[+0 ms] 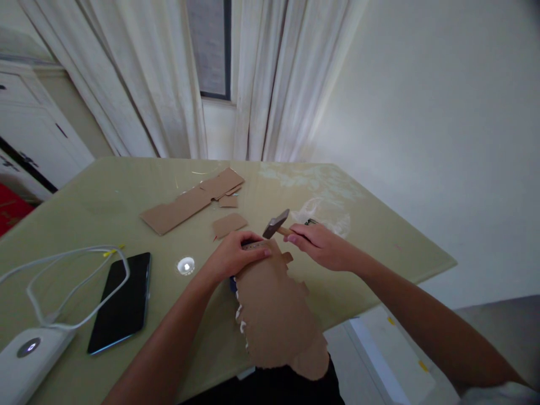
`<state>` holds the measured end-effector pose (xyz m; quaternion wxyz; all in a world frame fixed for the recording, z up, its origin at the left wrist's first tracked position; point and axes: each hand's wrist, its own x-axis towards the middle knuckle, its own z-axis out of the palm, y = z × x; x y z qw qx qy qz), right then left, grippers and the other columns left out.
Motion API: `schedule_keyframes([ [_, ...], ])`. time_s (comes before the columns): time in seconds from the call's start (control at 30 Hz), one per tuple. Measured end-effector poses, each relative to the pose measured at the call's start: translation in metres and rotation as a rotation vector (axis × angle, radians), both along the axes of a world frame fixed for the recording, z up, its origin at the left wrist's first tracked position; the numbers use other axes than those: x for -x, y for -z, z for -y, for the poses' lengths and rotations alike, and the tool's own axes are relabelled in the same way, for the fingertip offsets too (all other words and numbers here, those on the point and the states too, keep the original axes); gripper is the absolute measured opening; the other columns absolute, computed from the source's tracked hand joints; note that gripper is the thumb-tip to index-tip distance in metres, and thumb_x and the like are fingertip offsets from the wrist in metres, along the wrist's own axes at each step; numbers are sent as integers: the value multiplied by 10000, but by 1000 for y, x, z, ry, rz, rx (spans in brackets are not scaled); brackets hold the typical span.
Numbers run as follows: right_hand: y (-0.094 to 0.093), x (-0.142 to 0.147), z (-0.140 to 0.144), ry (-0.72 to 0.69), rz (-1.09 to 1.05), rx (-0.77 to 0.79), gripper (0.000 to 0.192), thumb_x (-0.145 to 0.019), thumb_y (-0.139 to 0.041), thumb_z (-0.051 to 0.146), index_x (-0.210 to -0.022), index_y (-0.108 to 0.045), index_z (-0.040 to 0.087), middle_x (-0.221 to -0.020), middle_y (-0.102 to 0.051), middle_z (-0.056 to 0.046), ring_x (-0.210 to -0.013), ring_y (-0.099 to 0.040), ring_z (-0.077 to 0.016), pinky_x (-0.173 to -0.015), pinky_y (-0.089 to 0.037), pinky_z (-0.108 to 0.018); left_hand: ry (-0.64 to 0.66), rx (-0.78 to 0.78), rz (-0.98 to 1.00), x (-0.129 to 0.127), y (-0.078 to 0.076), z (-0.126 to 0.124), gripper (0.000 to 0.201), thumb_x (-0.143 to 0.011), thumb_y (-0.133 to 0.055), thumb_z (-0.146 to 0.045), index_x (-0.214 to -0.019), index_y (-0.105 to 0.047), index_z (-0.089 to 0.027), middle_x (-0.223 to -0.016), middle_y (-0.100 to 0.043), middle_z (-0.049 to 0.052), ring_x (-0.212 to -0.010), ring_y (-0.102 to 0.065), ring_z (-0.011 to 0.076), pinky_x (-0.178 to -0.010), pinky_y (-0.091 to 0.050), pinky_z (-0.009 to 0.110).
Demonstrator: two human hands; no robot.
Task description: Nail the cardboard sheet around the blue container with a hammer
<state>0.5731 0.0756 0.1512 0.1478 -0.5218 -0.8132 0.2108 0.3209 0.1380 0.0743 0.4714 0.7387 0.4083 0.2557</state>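
Observation:
My right hand is closed round the wooden handle of a hammer, whose dark metal head hangs just beyond the upper edge of a brown cardboard piece. That cardboard has ragged, torn edges with white bits along its left side, and it overhangs the near table edge. My left hand grips its upper end, thumb lying on top. Small dots run in a row near that thumb; whether they are holes or nail heads I cannot tell. Something dark blue shows under the cardboard's left edge.
Flat cardboard scraps and a smaller piece lie farther back on the table. Crumpled clear plastic is behind my right hand. At left are a black phone, a white cable and a white device.

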Motion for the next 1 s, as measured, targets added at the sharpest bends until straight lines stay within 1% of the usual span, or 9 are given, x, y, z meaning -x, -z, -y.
schedule_keyframes([
  [0.07,7,-3,1,106,-93,-59,432,-1128,-406,507,-977,-663,194,-717,-559,21,-659,-536,-153,-665,-338,-290,-16,-1,-4,-1,1,0,449,-822,-810,-566,-1084,-849,-203,-1044,-843,73,-966,-754,301,-854,-556,366],
  [0.13,19,-4,-3,207,-122,-126,424,-1126,-411,504,-1025,-681,194,-745,-599,13,-671,-553,-157,-671,-352,-287,-19,14,13,-1,4,0,436,-863,-761,-577,-1074,-848,-206,-1047,-843,71,-973,-754,298,-851,-550,365],
  [0.23,45,1,-18,336,26,-143,360,-1124,-445,451,-1051,-690,198,-809,-684,-13,-744,-624,-181,-704,-375,-291,-27,51,38,-1,9,-1,413,-905,-700,-569,-1041,-851,-211,-1024,-846,66,-973,-755,298,-846,-543,367],
  [0.33,73,10,-38,454,210,-107,331,-1119,-465,443,-1167,-693,208,-997,-779,-76,-899,-710,-230,-768,-415,-303,-37,44,47,0,13,-2,400,-912,-681,-556,-1031,-853,-215,-1047,-848,61,-1009,-751,305,-869,-532,369],
  [0.43,94,17,-56,502,262,-91,345,-1112,-464,439,-1211,-689,197,-1057,-795,-135,-940,-736,-280,-777,-439,-329,-41,51,45,-1,14,-3,403,-916,-663,-548,-1037,-852,-213,-1057,-846,61,-1027,-745,311,-882,-527,371],
  [0.5,103,20,-65,512,279,-84,350,-1111,-456,435,-1230,-684,199,-1071,-796,-147,-948,-744,-294,-784,-453,-341,-50,76,45,-1,14,-3,411,-916,-650,-541,-1050,-853,-210,-1054,-843,64,-1026,-741,313,-889,-527,375],
  [0.7,120,18,-69,482,277,-85,329,-1119,-445,439,-1228,-679,235,-1124,-790,-113,-1003,-740,-271,-825,-468,-336,-60,209,75,4,10,-5,437,-937,-604,-541,-1141,-848,-241,-1146,-823,52,-1102,-712,307,-948,-516,379],
  [0.87,124,11,-66,482,265,-109,308,-1123,-449,394,-1252,-669,221,-1170,-758,-119,-1080,-699,-267,-898,-469,-344,-68,260,84,3,9,-4,390,-956,-589,-516,-1136,-844,-282,-1171,-808,27,-1125,-691,290,-982,-502,369],
  [1.0,126,6,-69,489,266,-134,282,-1115,-475,367,-1208,-681,198,-1174,-717,-132,-1085,-669,-266,-902,-473,-348,-88,297,91,0,6,-4,398,-959,-582,-548,-1097,-832,-270,-1140,-804,33,-1109,-689,290,-971,-510,370],
])
